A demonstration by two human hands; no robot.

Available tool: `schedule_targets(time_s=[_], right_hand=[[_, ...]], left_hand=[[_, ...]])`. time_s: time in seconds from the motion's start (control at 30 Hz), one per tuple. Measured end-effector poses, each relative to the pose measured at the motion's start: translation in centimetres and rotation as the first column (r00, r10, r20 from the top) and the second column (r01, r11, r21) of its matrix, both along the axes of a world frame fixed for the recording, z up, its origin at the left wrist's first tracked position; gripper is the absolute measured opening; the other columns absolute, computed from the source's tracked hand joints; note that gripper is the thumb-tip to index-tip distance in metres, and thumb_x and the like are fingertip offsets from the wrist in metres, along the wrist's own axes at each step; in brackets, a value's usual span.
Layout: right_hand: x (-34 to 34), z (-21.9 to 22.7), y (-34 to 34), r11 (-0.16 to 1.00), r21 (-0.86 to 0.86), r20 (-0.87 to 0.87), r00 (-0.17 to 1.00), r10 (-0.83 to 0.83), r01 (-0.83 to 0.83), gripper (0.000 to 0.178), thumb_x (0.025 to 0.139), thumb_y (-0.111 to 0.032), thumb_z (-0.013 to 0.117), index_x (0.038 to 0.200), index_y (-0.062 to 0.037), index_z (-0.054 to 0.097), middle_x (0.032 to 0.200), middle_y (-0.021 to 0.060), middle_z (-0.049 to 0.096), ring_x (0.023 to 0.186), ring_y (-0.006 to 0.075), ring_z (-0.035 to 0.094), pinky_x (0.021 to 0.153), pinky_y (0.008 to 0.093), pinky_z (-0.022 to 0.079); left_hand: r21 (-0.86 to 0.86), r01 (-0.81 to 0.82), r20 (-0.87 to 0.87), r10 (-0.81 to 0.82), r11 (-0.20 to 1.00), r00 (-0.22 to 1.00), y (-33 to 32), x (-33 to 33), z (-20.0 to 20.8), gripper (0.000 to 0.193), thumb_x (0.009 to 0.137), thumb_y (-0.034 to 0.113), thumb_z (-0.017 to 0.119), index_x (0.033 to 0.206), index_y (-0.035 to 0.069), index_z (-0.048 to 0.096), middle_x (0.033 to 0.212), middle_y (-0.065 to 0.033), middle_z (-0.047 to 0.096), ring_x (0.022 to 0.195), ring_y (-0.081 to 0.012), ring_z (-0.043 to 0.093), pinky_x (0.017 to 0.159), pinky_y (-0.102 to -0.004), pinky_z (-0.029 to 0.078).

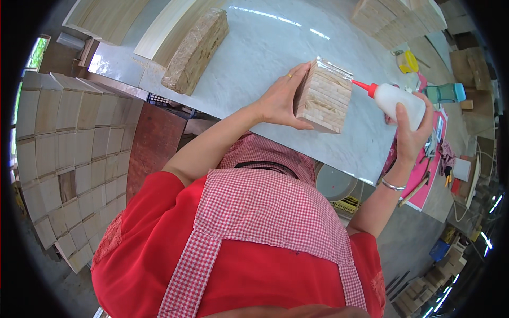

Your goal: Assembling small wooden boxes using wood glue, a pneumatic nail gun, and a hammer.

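Note:
My left hand (280,100) grips a stack of thin wooden boards (327,98) from its left side, thumb at the near edge and fingers at the far one. The boards stand pressed together on the table, and white glue shows along the far end of the stack. In my right hand (412,130) is a white squeeze glue bottle (393,100) with a red cap. It lies tilted, its red nozzle pointing left, with the tip at the stack's far right corner.
The pale marbled table (260,47) carries a plastic-wrapped wooden block (196,52) at the left and more wooden stacks (397,21) at the far right. A yellow tape roll (407,62) and a teal-lidded jar (445,93) sit rightward. Piled wooden boxes (74,153) stand on my left.

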State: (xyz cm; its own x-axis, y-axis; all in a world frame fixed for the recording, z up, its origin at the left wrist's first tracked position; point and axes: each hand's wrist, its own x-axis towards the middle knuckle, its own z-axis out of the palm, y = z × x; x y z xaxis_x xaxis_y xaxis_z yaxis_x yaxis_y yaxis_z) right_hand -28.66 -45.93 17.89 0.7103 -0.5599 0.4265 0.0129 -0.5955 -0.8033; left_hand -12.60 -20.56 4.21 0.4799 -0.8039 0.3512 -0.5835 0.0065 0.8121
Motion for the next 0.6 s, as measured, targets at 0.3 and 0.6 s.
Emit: schedule_targets(time_s=[0.3, 0.6], right_hand=[[3.1, -0.8, 3.7, 0.991, -0.083, -0.008, 0.995, 0.101, -0.101, 0.044, 0.079, -0.017, 0.082, 0.114, -0.0030, 0.058, 0.106, 0.0056, 0.061, 0.095, 0.0143, 0.059, 0.084, 0.0291, 0.049], [1.9, -0.3, 1.6, 0.995, -0.060, -0.049, 0.996, 0.075, -0.078, 0.042, 0.081, -0.017, 0.081, 0.114, -0.0035, 0.059, 0.105, 0.0058, 0.061, 0.095, 0.0136, 0.059, 0.084, 0.0291, 0.049]], left_hand=[[-0.011, 0.011, -0.018, -0.011, 1.000, 1.000, -0.3, 0.0, 0.1, 0.137, 0.053, 0.036, 0.093, 0.155, 0.001, 0.009, 0.155, -0.0236, 0.027, 0.142, -0.0408, 0.032, 0.118, -0.0454, 0.029], [0.009, 0.004, -0.028, -0.004, 1.000, 1.000, -0.1, -0.1, 0.2, 0.136, 0.052, 0.036, 0.093, 0.155, 0.002, 0.010, 0.156, -0.0231, 0.027, 0.142, -0.0405, 0.032, 0.118, -0.0454, 0.029]])
